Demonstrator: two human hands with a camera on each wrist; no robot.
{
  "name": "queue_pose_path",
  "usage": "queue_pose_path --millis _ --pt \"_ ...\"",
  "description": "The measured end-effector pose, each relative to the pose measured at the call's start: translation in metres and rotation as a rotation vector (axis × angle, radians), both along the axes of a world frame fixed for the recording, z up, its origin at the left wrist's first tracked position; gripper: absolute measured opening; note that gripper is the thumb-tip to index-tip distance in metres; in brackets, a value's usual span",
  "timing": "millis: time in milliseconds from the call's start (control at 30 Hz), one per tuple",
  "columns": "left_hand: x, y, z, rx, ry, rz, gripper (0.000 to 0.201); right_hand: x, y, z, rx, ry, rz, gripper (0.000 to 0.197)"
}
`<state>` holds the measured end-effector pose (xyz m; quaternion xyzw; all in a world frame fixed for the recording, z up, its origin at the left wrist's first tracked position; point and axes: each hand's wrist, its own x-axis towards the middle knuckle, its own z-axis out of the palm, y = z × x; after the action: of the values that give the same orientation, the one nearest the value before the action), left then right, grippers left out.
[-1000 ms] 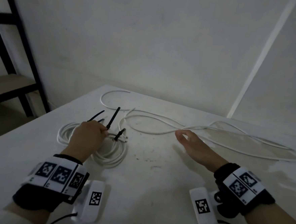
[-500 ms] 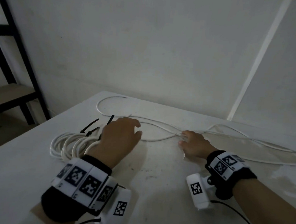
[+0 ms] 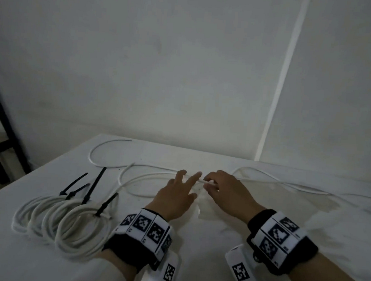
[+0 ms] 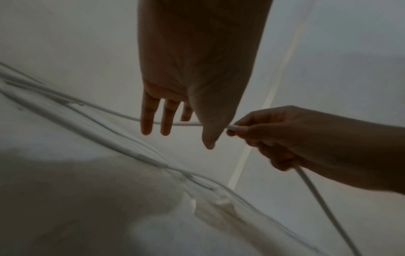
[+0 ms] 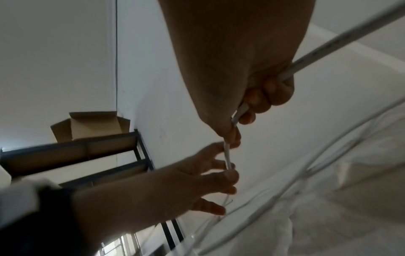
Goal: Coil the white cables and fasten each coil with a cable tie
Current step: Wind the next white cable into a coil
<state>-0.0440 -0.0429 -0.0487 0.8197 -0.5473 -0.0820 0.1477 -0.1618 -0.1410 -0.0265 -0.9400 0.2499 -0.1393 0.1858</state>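
Several white cable coils [image 3: 71, 252] lie overlapping at the table's left, each bound by a black cable tie [image 3: 94, 184] with its tail sticking up. A loose white cable [image 3: 120, 177] snakes across the far half of the table. My right hand [image 3: 208, 183] pinches this cable between thumb and fingers; the right wrist view shows the right hand [image 5: 232, 131] gripping it, with the cable running out past the palm. My left hand [image 3: 190, 177] is right beside it, fingers straight and spread. In the left wrist view the left hand [image 4: 181, 136] touches the cable [image 4: 122, 116] without closing on it.
The white table [image 3: 206, 240] stands against a white wall in a corner. A black metal shelf [image 3: 5, 127] stands off the left edge, and an open cardboard box [image 5: 92, 124] sits on top of it. More loops of loose cable trail to the right.
My left hand let go of the tied coils and moved right to the loose cable. My right hand went forward and closed on that cable. The coils now lie untouched.
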Motion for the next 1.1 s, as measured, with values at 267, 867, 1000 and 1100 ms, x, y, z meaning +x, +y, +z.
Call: queue_pose_path --millis 267,867,1000,1100 --pt "0.012 -0.031 -0.004 -0.301 0.032 0.023 0.022 -0.057 -0.006 0.030 -0.122 -0.183 -0.110 0.023" --pt "0.033 -0.037 0.005 -0.441 -0.004 0.117 0.028 -0.088 -0.016 0.035 -0.207 -0.387 -0.265 0.020" --pt "0.042 -0.034 0.014 -0.464 -0.054 0.141 0.028 -0.095 -0.024 0.042 -0.275 -0.511 -0.320 0.019" --pt "0.051 -0.034 0.022 -0.492 -0.077 0.156 0.028 -0.104 -0.027 0.045 -0.303 -0.567 -0.344 0.019"
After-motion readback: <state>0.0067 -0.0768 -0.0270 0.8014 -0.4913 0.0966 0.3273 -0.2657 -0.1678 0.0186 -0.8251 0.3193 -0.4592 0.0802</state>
